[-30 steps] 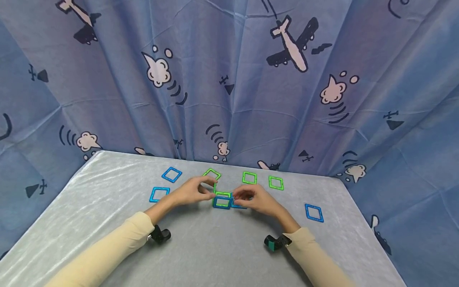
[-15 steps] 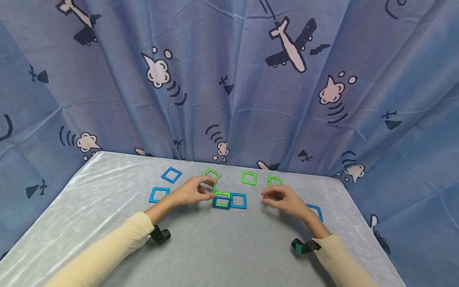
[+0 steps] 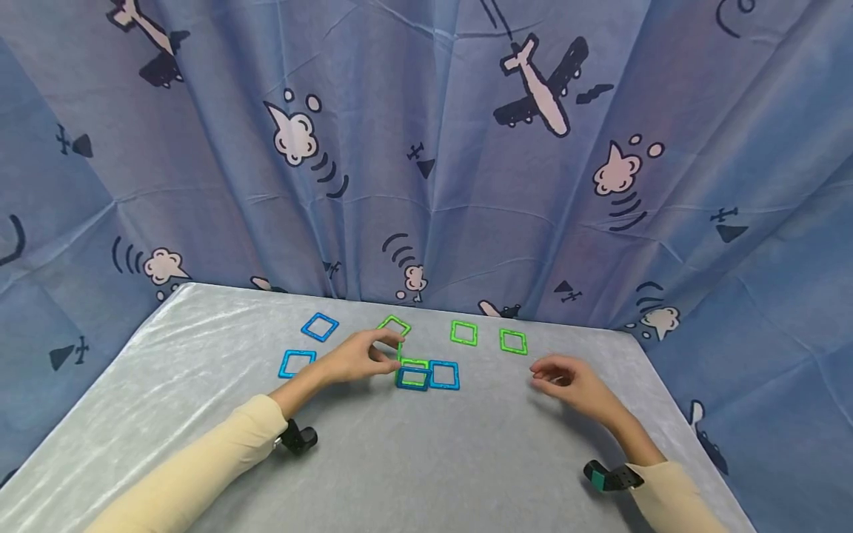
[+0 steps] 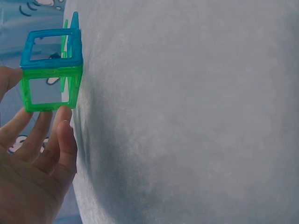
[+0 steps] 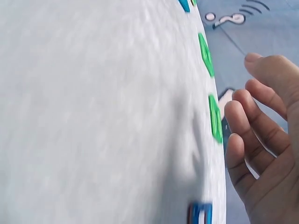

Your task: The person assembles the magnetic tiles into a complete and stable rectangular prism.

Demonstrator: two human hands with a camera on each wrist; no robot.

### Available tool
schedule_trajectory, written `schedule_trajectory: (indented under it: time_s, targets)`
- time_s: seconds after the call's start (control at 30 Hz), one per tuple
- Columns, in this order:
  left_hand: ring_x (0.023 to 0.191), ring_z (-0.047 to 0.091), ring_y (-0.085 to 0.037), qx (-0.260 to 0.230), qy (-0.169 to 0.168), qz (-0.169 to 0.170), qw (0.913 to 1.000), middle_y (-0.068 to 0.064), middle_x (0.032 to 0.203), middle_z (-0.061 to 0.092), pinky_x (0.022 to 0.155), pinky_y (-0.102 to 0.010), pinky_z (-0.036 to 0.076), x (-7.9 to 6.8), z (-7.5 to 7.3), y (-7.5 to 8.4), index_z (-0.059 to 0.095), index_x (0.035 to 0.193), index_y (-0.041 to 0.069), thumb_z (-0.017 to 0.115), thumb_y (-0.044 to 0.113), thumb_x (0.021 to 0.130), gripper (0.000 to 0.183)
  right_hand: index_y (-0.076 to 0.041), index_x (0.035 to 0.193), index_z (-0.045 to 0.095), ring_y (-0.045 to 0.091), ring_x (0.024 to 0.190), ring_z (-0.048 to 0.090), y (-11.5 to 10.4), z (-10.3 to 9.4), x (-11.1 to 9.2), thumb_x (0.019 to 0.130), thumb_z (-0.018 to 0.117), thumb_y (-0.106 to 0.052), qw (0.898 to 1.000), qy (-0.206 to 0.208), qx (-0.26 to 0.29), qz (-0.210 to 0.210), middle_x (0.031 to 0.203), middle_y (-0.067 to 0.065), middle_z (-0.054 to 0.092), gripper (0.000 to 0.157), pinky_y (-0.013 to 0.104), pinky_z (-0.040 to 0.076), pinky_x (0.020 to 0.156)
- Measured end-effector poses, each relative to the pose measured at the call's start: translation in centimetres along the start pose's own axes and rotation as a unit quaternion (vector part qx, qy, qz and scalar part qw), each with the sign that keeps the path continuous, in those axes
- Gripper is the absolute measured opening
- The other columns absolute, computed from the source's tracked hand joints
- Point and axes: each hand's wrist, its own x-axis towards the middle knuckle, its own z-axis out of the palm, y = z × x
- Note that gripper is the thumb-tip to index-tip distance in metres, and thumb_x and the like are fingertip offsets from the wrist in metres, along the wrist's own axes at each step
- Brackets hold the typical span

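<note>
My left hand (image 3: 356, 357) grips a small box-like build of magnetic tile frames at the middle of the table. In the left wrist view the thumb lies at the seam of a blue tile (image 4: 51, 63) and a green tile (image 4: 46, 107), fingertips along the green tile's opposite edge. To the right, another blue tile (image 3: 444, 387) adjoins the build. Part of the build is hidden behind my left fingers. My right hand (image 3: 574, 381) is over the table's right side, fingers loosely bent, holding nothing. Near it in the right wrist view lies a blue tile (image 5: 208, 212).
Two loose green tiles, one back centre (image 3: 463, 343) and one farther right (image 3: 513, 352), lie flat. Another green tile (image 3: 402, 321) sits behind my left hand. Two blue tiles lie left, one diamond-wise (image 3: 313, 334), the other nearer (image 3: 300, 352). A patterned curtain (image 3: 360, 148) hangs behind.
My right hand has left the blue tile at the build's right side and moved right across the table, holding nothing. My left hand has stayed on the build.
</note>
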Motion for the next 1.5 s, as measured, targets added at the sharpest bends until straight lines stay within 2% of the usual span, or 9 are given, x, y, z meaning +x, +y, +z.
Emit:
schedule_trajectory:
  time_s: [0.17,0.4,0.7,0.93,1.2,1.5]
  targets:
    - [0.097,0.071,-0.024,-0.004,0.001,0.002,1.0,-0.023,0.13,0.061,0.075,-0.032,0.056,0.0,0.0,0.1,0.055,0.139,-0.005,0.073,0.013,0.096,0.051,0.004,0.114,0.069,0.015,0.084,0.066,0.5,-1.1,-1.9,0.092,0.075,-0.002,1.0,0.022,-0.012,0.001,0.1,0.011,0.07,0.023,0.029,0.055,0.067]
    - [0.097,0.071,-0.026,-0.011,0.0,0.004,0.9999,-0.027,0.13,0.06,0.075,-0.033,0.056,0.0,0.0,0.0,0.054,0.139,-0.006,0.073,0.011,0.095,0.051,0.007,0.118,0.067,0.016,0.086,0.064,1.3,-2.2,-4.3,0.089,0.077,0.0,0.998,0.046,-0.035,0.004,0.102,0.019,0.068,0.032,0.027,0.053,0.066]
    - [0.097,0.071,-0.024,-0.003,-0.001,0.0,1.0,-0.023,0.13,0.061,0.077,-0.034,0.056,0.0,0.0,-0.1,0.055,0.139,-0.004,0.074,0.015,0.096,0.05,0.001,0.126,0.065,0.023,0.093,0.062,2.2,-2.8,-6.5,0.087,0.083,-0.011,0.995,0.06,-0.058,0.063,0.113,0.015,0.067,0.045,0.03,0.053,0.069]
    - [0.096,0.071,-0.022,0.005,-0.001,0.001,1.0,-0.022,0.129,0.061,0.078,-0.033,0.056,0.1,-0.1,0.1,0.056,0.138,-0.003,0.074,0.015,0.096,0.05,-0.003,0.125,0.067,0.023,0.094,0.06,2.5,-3.5,-7.3,0.086,0.085,-0.016,0.989,0.084,-0.089,0.087,0.113,0.013,0.067,0.045,0.03,0.052,0.071]
    - [0.097,0.071,-0.022,0.008,-0.001,-0.003,1.0,-0.021,0.13,0.061,0.078,-0.033,0.056,0.0,-0.1,0.1,0.056,0.139,-0.003,0.074,0.015,0.096,0.05,-0.004,0.12,0.07,0.019,0.088,0.058,3.5,-3.7,-7.8,0.081,0.089,-0.018,0.983,0.108,-0.119,0.09,0.108,0.011,0.066,0.046,0.028,0.05,0.067]
    - [0.096,0.07,-0.016,0.018,-0.004,-0.013,0.9997,-0.018,0.13,0.062,0.079,-0.033,0.056,0.2,-0.1,-0.1,0.056,0.14,0.0,0.074,0.016,0.096,0.051,-0.003,0.117,0.071,0.019,0.084,0.057,4.0,-3.7,-7.9,0.078,0.091,-0.017,0.98,0.106,-0.124,0.11,0.105,0.009,0.064,0.046,0.026,0.047,0.068]
